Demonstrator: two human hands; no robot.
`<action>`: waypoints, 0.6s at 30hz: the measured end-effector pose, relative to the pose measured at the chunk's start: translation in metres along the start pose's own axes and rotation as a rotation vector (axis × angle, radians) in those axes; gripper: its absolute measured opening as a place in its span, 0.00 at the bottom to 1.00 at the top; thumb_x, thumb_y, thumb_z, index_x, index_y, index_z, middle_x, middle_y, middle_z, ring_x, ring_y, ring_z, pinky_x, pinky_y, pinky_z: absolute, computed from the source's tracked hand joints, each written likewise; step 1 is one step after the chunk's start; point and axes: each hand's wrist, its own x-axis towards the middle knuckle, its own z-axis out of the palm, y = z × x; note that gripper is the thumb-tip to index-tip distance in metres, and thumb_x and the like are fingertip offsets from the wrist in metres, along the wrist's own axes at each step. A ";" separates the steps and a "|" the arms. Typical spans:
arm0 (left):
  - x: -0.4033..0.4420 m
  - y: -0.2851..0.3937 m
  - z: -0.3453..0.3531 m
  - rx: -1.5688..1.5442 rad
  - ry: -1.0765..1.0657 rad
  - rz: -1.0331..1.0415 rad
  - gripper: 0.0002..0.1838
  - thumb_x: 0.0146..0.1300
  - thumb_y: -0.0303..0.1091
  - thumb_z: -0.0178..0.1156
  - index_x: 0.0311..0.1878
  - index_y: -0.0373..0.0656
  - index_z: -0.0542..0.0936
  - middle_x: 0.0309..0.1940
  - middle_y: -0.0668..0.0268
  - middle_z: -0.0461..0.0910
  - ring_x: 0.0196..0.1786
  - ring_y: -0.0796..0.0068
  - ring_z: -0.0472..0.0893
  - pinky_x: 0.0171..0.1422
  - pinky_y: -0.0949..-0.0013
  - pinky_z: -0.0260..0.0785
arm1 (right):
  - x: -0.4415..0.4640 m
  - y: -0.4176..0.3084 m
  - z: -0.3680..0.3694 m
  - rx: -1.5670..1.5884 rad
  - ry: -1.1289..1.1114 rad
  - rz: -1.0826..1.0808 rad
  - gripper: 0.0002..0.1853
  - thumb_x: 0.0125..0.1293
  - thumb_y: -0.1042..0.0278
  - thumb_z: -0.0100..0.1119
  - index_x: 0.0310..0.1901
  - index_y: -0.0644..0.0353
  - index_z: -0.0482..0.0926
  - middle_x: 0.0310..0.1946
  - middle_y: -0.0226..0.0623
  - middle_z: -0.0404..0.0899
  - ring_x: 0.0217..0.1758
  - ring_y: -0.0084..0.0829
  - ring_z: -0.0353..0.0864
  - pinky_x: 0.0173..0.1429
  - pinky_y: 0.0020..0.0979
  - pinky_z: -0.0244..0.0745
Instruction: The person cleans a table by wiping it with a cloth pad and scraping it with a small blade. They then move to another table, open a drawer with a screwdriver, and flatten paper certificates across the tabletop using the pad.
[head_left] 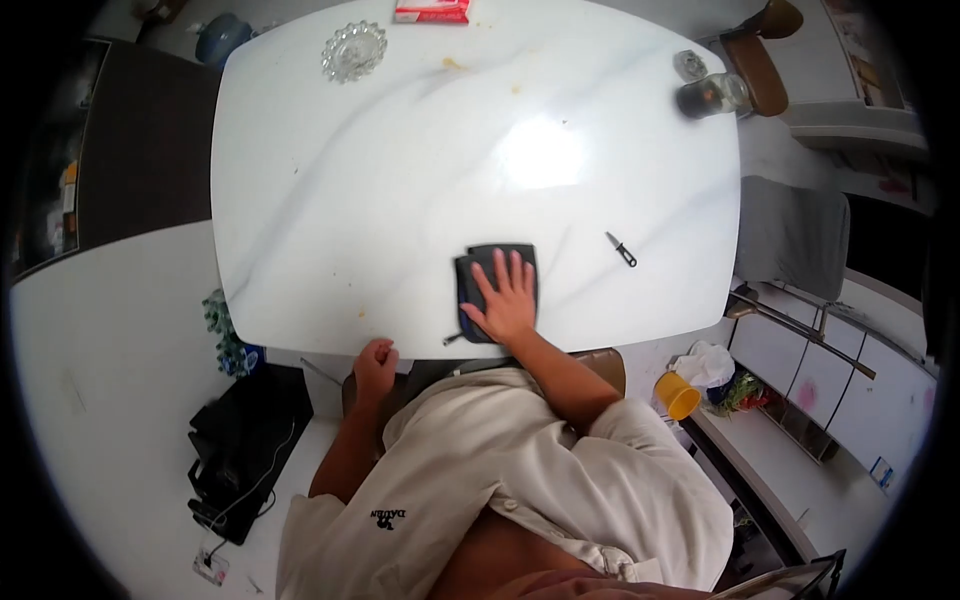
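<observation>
Black and flat, a dark bundle (466, 290) lies on the near part of the white table (400, 180), a little right of its middle, with a small thin tab (452, 340) poking out at its near left corner. We see the right hand (508, 300) laid palm down on it, fingers spread and thumb out to the left. The left hand (375, 367) rests at the near edge, well to the left of the bundle, its fingers curled inward; we cannot tell whether they pinch anything.

To the right of the bundle we find a small knife (621, 250) with a black handle, apart from both hands. At the far right stands a clear glass jar (713, 96), dark matter filling much of it; we cannot make out what that is. Just beyond it sits a small glass dish (690, 66), its contents too small to tell. At the far left is a scalloped glass bowl (354, 51), and near the far edge a red and white box (432, 11), whose inside we cannot see.

Off the table, on the near right, we notice a yellow bin (678, 397), open-mouthed, beside a white bag (706, 364). Past the far left corner we see a blue jug (222, 40), its contents unclear.
</observation>
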 end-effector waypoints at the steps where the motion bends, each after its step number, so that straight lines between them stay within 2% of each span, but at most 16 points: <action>1: 0.000 -0.002 0.002 -0.002 -0.026 0.028 0.09 0.62 0.27 0.65 0.45 0.36 0.82 0.27 0.66 0.82 0.29 0.81 0.78 0.36 0.73 0.72 | -0.008 0.011 -0.006 -0.032 0.025 0.080 0.39 0.64 0.35 0.57 0.73 0.44 0.68 0.78 0.53 0.50 0.80 0.61 0.45 0.78 0.62 0.39; 4: 0.000 0.003 0.012 -0.059 -0.094 0.041 0.09 0.62 0.26 0.65 0.44 0.36 0.82 0.27 0.66 0.81 0.28 0.81 0.77 0.35 0.74 0.72 | 0.001 0.041 -0.017 -0.101 0.177 0.309 0.37 0.64 0.37 0.57 0.72 0.45 0.69 0.77 0.54 0.52 0.79 0.61 0.47 0.78 0.62 0.40; 6: 0.002 0.009 0.016 -0.077 -0.133 0.057 0.08 0.61 0.25 0.65 0.44 0.36 0.82 0.27 0.65 0.81 0.28 0.81 0.77 0.35 0.74 0.72 | 0.026 0.062 -0.023 -0.148 0.251 0.429 0.38 0.66 0.39 0.55 0.73 0.50 0.67 0.77 0.55 0.52 0.79 0.60 0.47 0.79 0.59 0.41; 12: -0.002 0.019 0.014 0.019 -0.137 0.112 0.09 0.61 0.27 0.65 0.45 0.36 0.82 0.29 0.63 0.83 0.30 0.78 0.79 0.37 0.72 0.73 | 0.120 0.116 -0.043 -0.226 0.390 0.603 0.38 0.70 0.42 0.51 0.74 0.59 0.62 0.76 0.61 0.51 0.80 0.61 0.47 0.81 0.55 0.41; 14: -0.012 0.027 0.010 0.095 -0.101 0.067 0.09 0.61 0.28 0.66 0.44 0.37 0.83 0.30 0.60 0.84 0.31 0.75 0.81 0.38 0.70 0.75 | 0.148 0.114 -0.042 -0.237 0.373 0.558 0.38 0.70 0.44 0.50 0.74 0.63 0.62 0.76 0.61 0.52 0.80 0.60 0.47 0.81 0.54 0.40; 16: -0.020 0.036 0.008 0.176 -0.089 0.013 0.09 0.61 0.29 0.66 0.43 0.37 0.83 0.30 0.59 0.84 0.31 0.74 0.82 0.39 0.69 0.75 | 0.174 0.091 -0.041 -0.236 0.341 0.401 0.37 0.70 0.46 0.50 0.72 0.65 0.63 0.75 0.60 0.55 0.80 0.59 0.48 0.81 0.52 0.40; 18: -0.026 0.038 0.012 0.194 -0.060 0.016 0.09 0.60 0.29 0.66 0.42 0.37 0.83 0.29 0.59 0.84 0.31 0.72 0.82 0.40 0.68 0.75 | 0.183 0.052 -0.032 -0.095 0.288 0.119 0.36 0.67 0.46 0.51 0.70 0.63 0.67 0.75 0.54 0.59 0.79 0.55 0.52 0.81 0.51 0.42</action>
